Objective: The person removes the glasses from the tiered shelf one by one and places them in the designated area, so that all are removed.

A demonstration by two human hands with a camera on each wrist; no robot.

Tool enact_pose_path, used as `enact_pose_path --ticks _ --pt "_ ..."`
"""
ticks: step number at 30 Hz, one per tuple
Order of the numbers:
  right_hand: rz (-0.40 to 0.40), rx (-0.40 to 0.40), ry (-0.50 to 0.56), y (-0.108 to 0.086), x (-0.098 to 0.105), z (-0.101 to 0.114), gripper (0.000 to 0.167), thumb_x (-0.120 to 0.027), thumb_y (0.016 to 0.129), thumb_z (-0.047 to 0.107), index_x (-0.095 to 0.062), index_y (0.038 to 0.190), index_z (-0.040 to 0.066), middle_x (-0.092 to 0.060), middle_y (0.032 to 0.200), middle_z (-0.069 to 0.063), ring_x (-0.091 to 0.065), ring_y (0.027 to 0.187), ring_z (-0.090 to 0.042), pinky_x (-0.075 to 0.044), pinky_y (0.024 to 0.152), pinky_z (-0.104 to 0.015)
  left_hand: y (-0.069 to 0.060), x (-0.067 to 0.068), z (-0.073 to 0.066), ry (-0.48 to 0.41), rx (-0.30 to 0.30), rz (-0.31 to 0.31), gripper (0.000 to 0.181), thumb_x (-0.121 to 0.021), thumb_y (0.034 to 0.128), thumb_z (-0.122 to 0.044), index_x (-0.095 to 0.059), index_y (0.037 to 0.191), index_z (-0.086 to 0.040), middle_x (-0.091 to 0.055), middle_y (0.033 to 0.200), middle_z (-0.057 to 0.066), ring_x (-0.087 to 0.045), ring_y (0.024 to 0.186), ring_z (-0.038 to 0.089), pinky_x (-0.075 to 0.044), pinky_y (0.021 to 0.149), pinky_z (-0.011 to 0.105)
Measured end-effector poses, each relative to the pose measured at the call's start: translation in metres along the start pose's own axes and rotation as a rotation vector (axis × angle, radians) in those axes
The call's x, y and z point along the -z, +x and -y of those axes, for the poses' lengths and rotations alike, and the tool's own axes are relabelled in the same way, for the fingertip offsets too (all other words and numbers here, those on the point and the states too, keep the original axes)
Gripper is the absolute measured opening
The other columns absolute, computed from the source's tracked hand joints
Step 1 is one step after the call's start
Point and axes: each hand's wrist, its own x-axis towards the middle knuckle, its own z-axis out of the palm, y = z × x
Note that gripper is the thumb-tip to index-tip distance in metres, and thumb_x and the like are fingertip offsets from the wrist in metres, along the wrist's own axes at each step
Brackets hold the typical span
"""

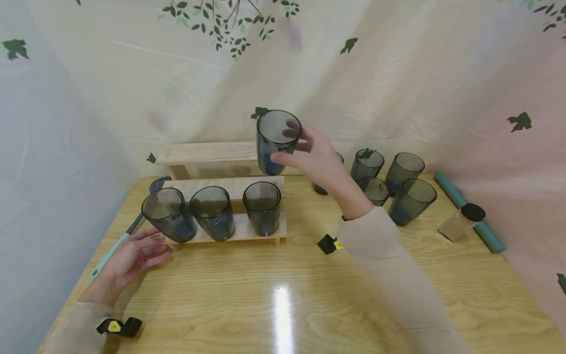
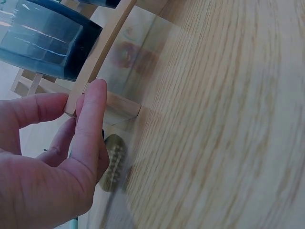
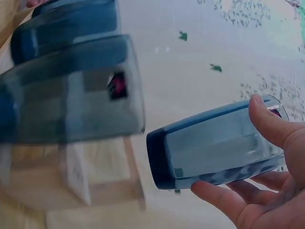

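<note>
My right hand [image 1: 320, 157] grips a smoky blue-grey glass tumbler [image 1: 270, 152] in the air, fingers and thumb round its side. The tumbler is near upright, above the right end of a stepped wooden rack [image 1: 203, 152]. Three like tumblers stand in a row on the rack's lowest step: a left one [image 1: 163, 214], a middle one [image 1: 212, 216] and a right one [image 1: 262, 211]. At the rack's front left corner is my left hand [image 1: 132, 258]. In the left wrist view its thumb and fingers pinch the end of the bottom board [image 2: 97, 55].
Several more tumblers [image 1: 413, 201] stand at the back right, one partly hidden behind the right arm. Beside them are a black-lidded jar [image 1: 460, 223] and a green rod [image 1: 491, 236]. A slotted utensil with a mint handle [image 1: 108, 255] lies left of the rack. Cloth [image 1: 212, 88] hangs behind.
</note>
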Motion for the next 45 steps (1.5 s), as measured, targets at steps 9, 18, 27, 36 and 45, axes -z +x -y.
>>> enact_pose_path --ticks 9,18,27,36,45 --pt "-0.095 -0.081 -0.064 -0.036 0.041 -0.038 0.082 -0.083 0.085 0.040 -0.041 0.154 0.025 -0.052 0.147 0.000 -0.056 0.126 -0.017 -0.043 0.110 -0.050 0.001 0.000 0.000 -0.024 0.015 -0.008 0.021 -0.054 0.1042 -0.004 -0.059 0.115 -0.022 -0.062 0.104 0.004 -0.064 0.092 0.018 -0.061 0.087 0.037" --pt "-0.115 -0.124 -0.085 -0.049 0.052 -0.075 0.078 -0.083 0.085 0.041 -0.045 0.152 0.028 -0.058 0.138 -0.001 -0.055 0.128 -0.023 -0.046 0.106 -0.055 0.001 0.000 0.000 -0.009 0.014 -0.014 0.023 -0.053 0.1043 -0.005 -0.049 0.125 -0.014 -0.061 0.105 0.004 -0.064 0.092 0.018 -0.061 0.088 0.037" --pt "-0.098 -0.194 -0.148 -0.055 0.041 -0.107 0.083 -0.082 0.083 0.051 -0.045 0.152 0.023 -0.054 0.142 -0.006 -0.051 0.133 -0.033 -0.048 0.103 -0.059 0.001 0.001 0.000 -0.037 0.005 -0.002 0.023 -0.053 0.1037 -0.002 -0.060 0.113 -0.022 -0.062 0.101 0.006 -0.065 0.089 0.018 -0.061 0.086 0.039" --pt "-0.077 -0.243 -0.167 -0.062 0.035 -0.124 0.089 -0.082 0.085 0.047 -0.038 0.156 0.018 -0.051 0.144 -0.013 -0.048 0.133 -0.039 -0.048 0.104 -0.059 0.001 0.001 0.001 -0.025 0.006 -0.013 0.022 -0.052 0.1039 -0.002 -0.056 0.117 -0.020 -0.062 0.102 0.005 -0.065 0.089 0.018 -0.061 0.087 0.039" --pt "-0.072 -0.283 -0.194 -0.068 0.035 -0.135 0.092 -0.082 0.084 0.048 -0.036 0.157 0.014 -0.051 0.144 -0.016 -0.049 0.132 -0.042 -0.049 0.103 -0.057 0.000 0.001 0.001 -0.040 -0.009 0.009 0.024 -0.051 0.1041 -0.002 -0.060 0.114 -0.022 -0.062 0.098 0.004 -0.066 0.087 0.019 -0.062 0.086 0.039"
